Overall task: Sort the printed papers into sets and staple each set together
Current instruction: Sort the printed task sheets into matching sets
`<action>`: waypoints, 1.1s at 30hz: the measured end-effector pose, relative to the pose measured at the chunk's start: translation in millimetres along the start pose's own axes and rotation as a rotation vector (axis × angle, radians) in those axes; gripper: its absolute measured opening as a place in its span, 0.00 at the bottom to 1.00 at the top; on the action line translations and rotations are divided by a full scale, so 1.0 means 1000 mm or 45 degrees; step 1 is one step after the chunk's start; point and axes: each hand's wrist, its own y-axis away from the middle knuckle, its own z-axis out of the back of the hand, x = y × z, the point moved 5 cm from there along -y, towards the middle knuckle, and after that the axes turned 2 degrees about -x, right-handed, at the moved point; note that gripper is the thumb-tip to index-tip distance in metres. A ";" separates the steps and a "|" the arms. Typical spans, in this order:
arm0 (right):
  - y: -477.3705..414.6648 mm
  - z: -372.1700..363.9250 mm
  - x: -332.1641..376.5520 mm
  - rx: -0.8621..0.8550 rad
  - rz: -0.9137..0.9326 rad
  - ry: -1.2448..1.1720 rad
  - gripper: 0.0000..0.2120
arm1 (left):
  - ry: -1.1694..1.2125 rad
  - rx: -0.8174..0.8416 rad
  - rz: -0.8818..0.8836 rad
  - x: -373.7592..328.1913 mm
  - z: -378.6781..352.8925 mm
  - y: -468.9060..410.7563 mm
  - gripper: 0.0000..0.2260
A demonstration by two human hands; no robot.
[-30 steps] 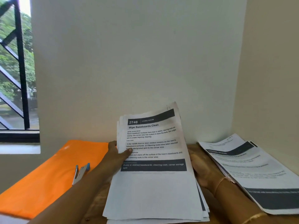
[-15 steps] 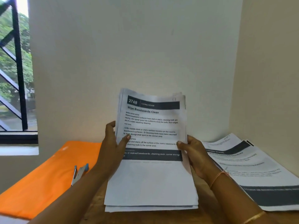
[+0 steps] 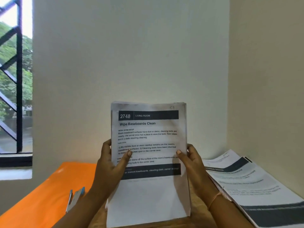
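Note:
A stack of printed papers [image 3: 148,195] stands nearly upright on its bottom edge on the wooden table, its top sheet headed "2748 Living Room, Wipe Baseboards Clean". My left hand [image 3: 110,168] grips the stack's left edge with the thumb across the front. On the opposite edge my right hand [image 3: 192,165] holds it the same way. A small stapler [image 3: 74,199] with a blue end lies on the orange folder [image 3: 41,203] at the left. A second pile of printed papers [image 3: 255,191] lies flat at the right.
White walls close in behind and to the right, forming a corner. A barred window [image 3: 14,88] is at the far left. The wooden table [image 3: 197,221] shows between the papers near the bottom edge.
The stack has been raised from lying slanted on the table to standing upright. My right hand came from behind it to grip its right edge, and the sheets are now squared together.

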 end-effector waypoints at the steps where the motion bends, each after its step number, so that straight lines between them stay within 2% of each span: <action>1: 0.001 0.000 0.000 -0.002 0.006 0.008 0.08 | 0.018 -0.010 0.016 0.001 0.000 0.000 0.14; 3: 0.001 -0.001 -0.002 -0.006 0.008 0.024 0.08 | 0.137 -0.019 0.097 0.007 0.000 -0.001 0.14; 8: 0.002 -0.001 -0.010 -0.008 -0.030 0.038 0.08 | 0.523 0.098 0.490 0.026 -0.002 -0.001 0.33; 9: 0.002 -0.001 -0.011 -0.005 -0.042 0.031 0.08 | 0.540 0.133 0.553 0.030 -0.004 -0.001 0.34; 12: 0.003 -0.001 -0.012 -0.005 -0.055 0.038 0.08 | 0.496 0.176 0.633 0.034 -0.006 0.003 0.29; 14: 0.003 0.000 -0.009 -0.024 -0.029 0.038 0.09 | 0.419 0.192 0.592 0.031 -0.006 0.004 0.35; 15: 0.003 0.001 -0.007 -0.038 -0.011 0.039 0.10 | 0.402 0.194 0.551 0.028 -0.006 0.003 0.33; 18: 0.001 0.002 0.000 -0.075 0.041 0.027 0.10 | 0.371 0.180 0.491 0.020 -0.005 0.000 0.18; 21: 0.000 0.003 0.002 -0.079 0.060 0.003 0.11 | 0.378 0.186 0.509 0.020 -0.005 0.000 0.16; 24: 0.003 0.001 -0.006 -0.057 0.015 0.012 0.10 | 0.292 0.251 0.555 0.026 -0.005 0.004 0.35; 26: 0.004 0.001 -0.011 -0.052 -0.011 0.010 0.10 | 0.156 0.302 0.557 0.030 -0.005 0.008 0.42; 29: 0.004 0.000 -0.013 -0.032 -0.025 0.049 0.09 | 0.060 0.308 0.560 0.031 -0.004 0.008 0.35; 33: 0.001 0.002 -0.016 -0.021 -0.042 0.192 0.07 | 0.063 0.212 0.610 0.036 -0.002 0.004 0.14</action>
